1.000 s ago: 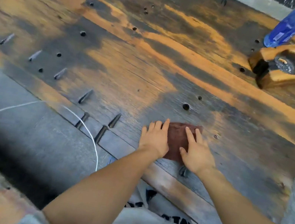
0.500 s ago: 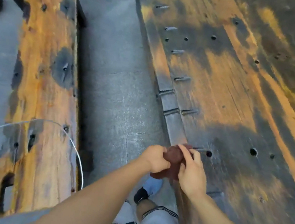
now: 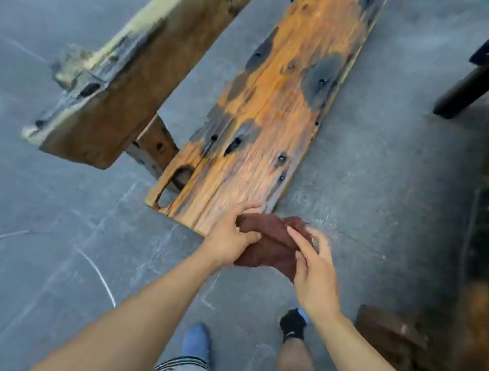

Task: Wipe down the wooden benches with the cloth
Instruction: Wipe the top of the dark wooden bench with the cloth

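Grey concrete floor (image 3: pixel 32 247) lies around the bench (image 3: pixel 275 109), a long plank of orange wood with dark stains that points away from the person. Both hands are together at its near end, clamped on the brown cloth (image 3: pixel 269 241). The left hand (image 3: pixel 228 237) grips the left side and the right hand (image 3: pixel 316 272) pinches the right edge. I judge that the cloth is being spread out, so wiping of this bench is not yet begun. Next the cloth must be laid flat on the wood and pushed along it.

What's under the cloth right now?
The cloth, gripped by left hand, touched by right hand, hangs over the bench corner and grey floor; anything directly beneath is covered.
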`<state>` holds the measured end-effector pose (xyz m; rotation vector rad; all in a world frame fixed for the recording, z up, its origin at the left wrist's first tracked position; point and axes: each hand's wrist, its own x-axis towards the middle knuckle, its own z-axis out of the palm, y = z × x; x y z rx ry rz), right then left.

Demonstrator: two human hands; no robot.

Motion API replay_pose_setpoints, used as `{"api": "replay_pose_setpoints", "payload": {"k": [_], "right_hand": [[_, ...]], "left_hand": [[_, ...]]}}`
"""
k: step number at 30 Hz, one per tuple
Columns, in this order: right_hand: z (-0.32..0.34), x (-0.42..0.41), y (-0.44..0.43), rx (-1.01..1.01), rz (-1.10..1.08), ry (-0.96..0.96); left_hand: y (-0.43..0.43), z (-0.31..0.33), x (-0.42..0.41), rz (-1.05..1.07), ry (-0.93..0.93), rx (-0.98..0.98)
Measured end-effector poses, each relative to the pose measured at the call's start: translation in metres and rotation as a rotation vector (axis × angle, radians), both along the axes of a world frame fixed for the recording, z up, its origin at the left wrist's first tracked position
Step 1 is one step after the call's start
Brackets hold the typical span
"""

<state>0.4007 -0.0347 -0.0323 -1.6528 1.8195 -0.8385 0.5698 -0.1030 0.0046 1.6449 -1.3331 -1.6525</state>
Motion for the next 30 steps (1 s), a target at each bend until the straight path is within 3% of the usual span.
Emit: {"api": "replay_pose_setpoints", "payload": {"k": [3,7,14,17,20,23,26,30], "right_hand": [[-0.034,0.048,-0.014,0.023,0.047,0.016],[-0.103,0.086,-0.033,-0.047,0.031,0.054],[-0.218,0.098,-0.056,-0.103,-0.145,0.009],[-0.256,0.095,-0.056,0.063,-0.190,0.019],[-0.284,0.089,-0.054,0.264,-0.176,0.254],[-0.290,0.092,-0.061,0.155,-0.067,0.416],[-0.297,0.105,-0.068,0.152,0.125,0.502],[-0.319,0.105,-0.065,0.262,0.141,0.550]], "left_hand": [[-0.010,-0.027,0.051,0.128,0.014,-0.055],[-0.039,-0.097,0.095,0.133,0.030,-0.078],[-0.071,-0.232,0.091,0.060,0.065,-0.153],[-0.074,-0.285,0.086,-0.103,-0.216,-0.209],[-0.064,-0.315,0.084,-0.211,-0.480,-0.252],[-0.049,-0.327,0.076,-0.268,-0.685,-0.527],[-0.037,-0.337,0.064,-0.472,-0.781,-0.685],[-0.032,-0.356,0.063,-0.546,-0.889,-0.615]]}}
